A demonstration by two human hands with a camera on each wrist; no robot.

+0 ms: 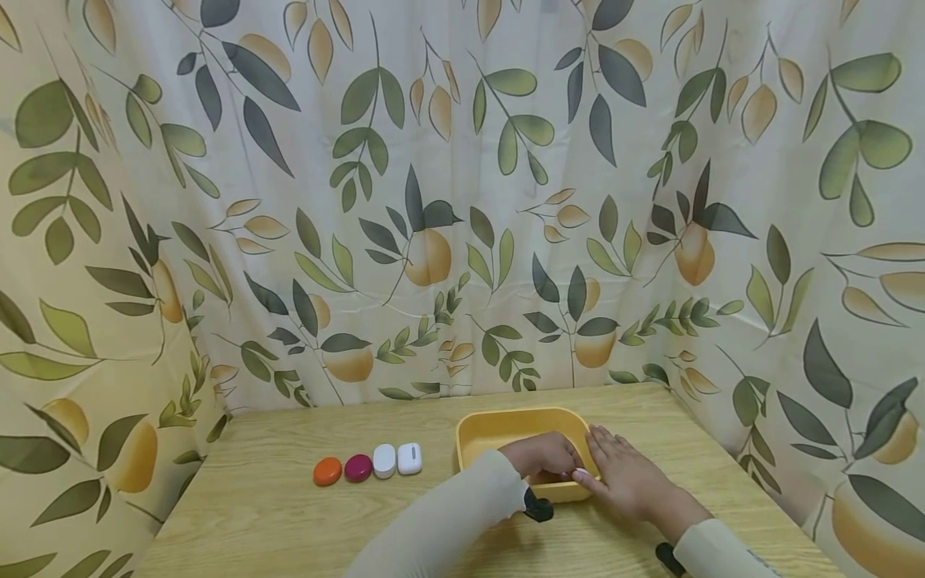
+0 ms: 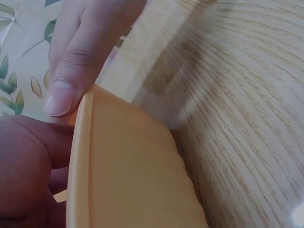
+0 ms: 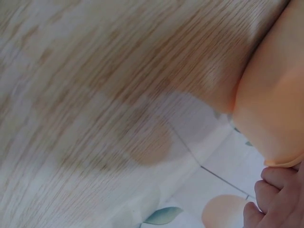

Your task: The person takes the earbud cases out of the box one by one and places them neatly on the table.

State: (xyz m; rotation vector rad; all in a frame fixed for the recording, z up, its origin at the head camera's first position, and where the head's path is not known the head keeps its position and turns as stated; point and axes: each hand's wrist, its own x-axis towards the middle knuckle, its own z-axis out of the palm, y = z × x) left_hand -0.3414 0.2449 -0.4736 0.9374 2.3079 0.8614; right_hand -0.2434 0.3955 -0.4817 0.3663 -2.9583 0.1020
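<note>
A yellow plastic bin stands on the wooden table. My left hand reaches over its front edge, with curled fingers low inside; anything between them is hidden. In the left wrist view, part of that left hand shows behind the bin's wall. My right hand rests along the bin's right side, fingers fairly straight and thumb at the front corner. The right thumb touches the rim in the left wrist view. In the right wrist view, right-hand fingers show beside the bin's edge.
Left of the bin, small rounded cases form a row: an orange one, a magenta one, a white one and another white one with a small mark. A leaf-and-fruit curtain surrounds the table at the back and sides.
</note>
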